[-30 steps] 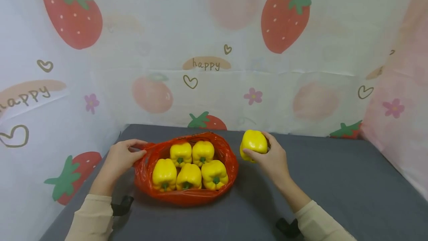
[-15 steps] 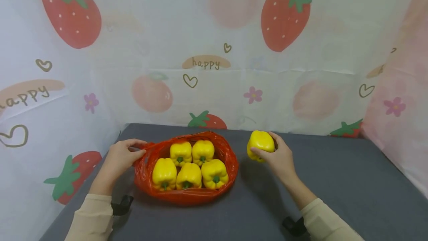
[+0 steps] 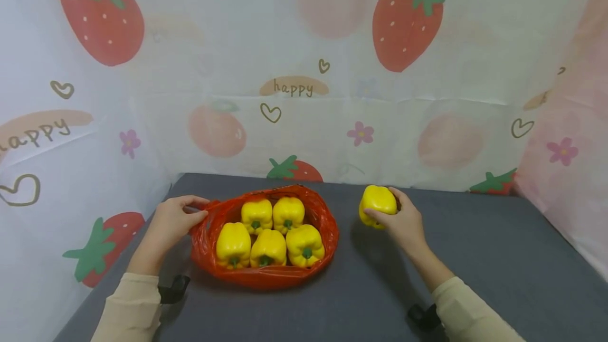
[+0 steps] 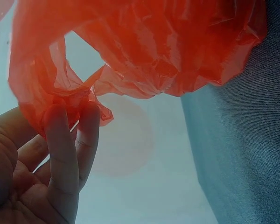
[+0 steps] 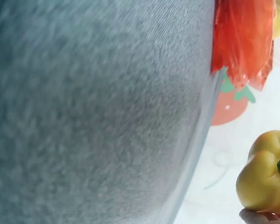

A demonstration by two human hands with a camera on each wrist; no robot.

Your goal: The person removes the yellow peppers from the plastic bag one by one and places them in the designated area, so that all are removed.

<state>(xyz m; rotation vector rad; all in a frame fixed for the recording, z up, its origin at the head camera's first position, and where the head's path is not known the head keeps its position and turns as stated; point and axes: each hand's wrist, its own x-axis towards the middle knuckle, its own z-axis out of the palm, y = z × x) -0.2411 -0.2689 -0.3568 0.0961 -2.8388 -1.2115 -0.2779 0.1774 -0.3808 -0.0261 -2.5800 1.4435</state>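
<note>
A red plastic bag [image 3: 261, 279] sits with its mouth spread wide, several yellow bell peppers [image 3: 235, 244] inside it with green stems. My left hand [image 3: 172, 225] pinches the bag's left edge; in the left wrist view the thumb and fingers [image 4: 63, 154] hold the thin red plastic near a handle loop. To the right of the bag, my right hand [image 3: 401, 223] grips one yellow bell pepper [image 3: 378, 203] between thumb and fingers, held above the table. In the right wrist view that pepper [image 5: 266, 175] shows at the lower right, with only fingertips of the hand visible.
The bag and hands are over a dark grey cloth-covered table [image 3: 494, 257]. A pale curtain [image 3: 394, 120] printed with strawberries, hearts and flowers stands behind and at both sides. Black straps with devices [image 3: 174, 289] are on both wrists.
My right hand has moved to the right with the bell pepper, farther from the bag. The left hand keeps its hold on the bag's edge.
</note>
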